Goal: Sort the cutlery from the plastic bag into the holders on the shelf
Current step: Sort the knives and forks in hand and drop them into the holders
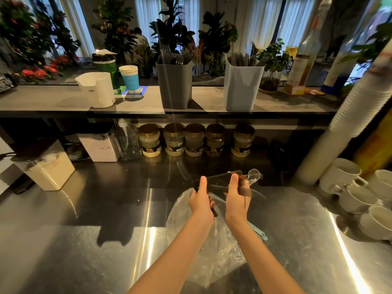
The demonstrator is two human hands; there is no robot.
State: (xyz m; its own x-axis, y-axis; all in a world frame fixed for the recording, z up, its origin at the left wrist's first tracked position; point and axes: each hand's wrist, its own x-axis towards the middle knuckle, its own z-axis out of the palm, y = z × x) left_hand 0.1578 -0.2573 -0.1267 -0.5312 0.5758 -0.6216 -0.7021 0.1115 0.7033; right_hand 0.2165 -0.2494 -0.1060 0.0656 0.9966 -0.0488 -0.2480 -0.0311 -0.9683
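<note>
Dark cutlery [218,176] is gripped by left hand [200,203] and right hand [236,200] over the plastic bag [179,215], at six o'clock.

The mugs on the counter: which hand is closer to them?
Right. The right hand, holding cutlery, is left of the mugs; the left hand, also holding cutlery, is even farther left.
</note>
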